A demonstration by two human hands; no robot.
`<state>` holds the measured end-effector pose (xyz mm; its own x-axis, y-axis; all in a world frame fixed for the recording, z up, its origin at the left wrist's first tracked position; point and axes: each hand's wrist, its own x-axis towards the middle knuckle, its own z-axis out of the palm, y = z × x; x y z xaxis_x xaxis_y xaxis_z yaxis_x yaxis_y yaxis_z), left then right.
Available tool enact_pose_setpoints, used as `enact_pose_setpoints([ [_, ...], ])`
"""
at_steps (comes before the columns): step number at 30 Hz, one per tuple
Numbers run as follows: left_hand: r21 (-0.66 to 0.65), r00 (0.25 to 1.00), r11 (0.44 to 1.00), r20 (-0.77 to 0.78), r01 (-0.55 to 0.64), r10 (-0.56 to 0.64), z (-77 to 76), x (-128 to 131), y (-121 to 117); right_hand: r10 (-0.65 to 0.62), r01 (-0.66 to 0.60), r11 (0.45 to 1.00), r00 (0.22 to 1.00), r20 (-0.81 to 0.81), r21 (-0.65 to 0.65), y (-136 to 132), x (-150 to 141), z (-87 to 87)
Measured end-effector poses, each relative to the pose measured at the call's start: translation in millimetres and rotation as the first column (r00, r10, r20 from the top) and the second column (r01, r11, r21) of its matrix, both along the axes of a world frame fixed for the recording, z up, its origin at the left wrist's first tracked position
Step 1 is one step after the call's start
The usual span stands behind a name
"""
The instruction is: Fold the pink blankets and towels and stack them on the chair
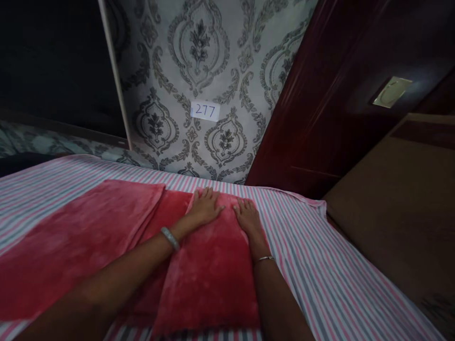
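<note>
A red plush cloth [216,265], perhaps a blanket, lies spread on a striped sheet [302,237]. Its right part is folded over in a long strip, and its left part is folded in as well, with a lower band of red showing between them. My left hand [205,207] rests flat on the far end of the right strip, fingers spread. Close to the strip's right edge, my right hand [248,217] also presses down on the fabric with fingers stretched out. Neither hand grasps the cloth. A bracelet circles each wrist.
Patterned wallpaper with a paper label [205,111] reading 277 rises behind the striped surface. A dark flat screen [57,66] hangs at the upper left. To the right stand a dark red wooden panel [320,94] with a switch plate [391,92] and a brown box [401,199].
</note>
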<state>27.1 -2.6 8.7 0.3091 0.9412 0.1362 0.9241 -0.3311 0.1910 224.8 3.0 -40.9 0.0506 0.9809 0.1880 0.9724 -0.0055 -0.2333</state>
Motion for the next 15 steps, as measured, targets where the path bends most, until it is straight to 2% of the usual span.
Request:
enact_pose_setpoints([
  [3,-0.059,0.994,0.992,-0.034,-0.110,0.108,-16.2,-8.0,20.1,0.001,-0.001,1.000,1.000,0.005,0.009,1.9,1.1,-3.4],
  [7,-0.054,0.985,0.983,-0.008,-0.173,0.173,-37.5,-19.6,25.4,0.007,-0.007,1.000,1.000,0.007,0.007,5.3,4.1,-8.0],
  [10,-0.048,0.987,0.986,0.013,-0.162,0.162,-41.4,-21.2,23.7,0.009,-0.009,1.000,1.000,0.007,-0.004,7.4,7.1,-11.8],
  [15,-0.070,0.986,0.984,0.027,-0.164,0.166,-39.5,-19.5,20.2,0.017,-0.017,1.000,1.000,0.009,-0.001,8.0,8.7,-17.2],
])
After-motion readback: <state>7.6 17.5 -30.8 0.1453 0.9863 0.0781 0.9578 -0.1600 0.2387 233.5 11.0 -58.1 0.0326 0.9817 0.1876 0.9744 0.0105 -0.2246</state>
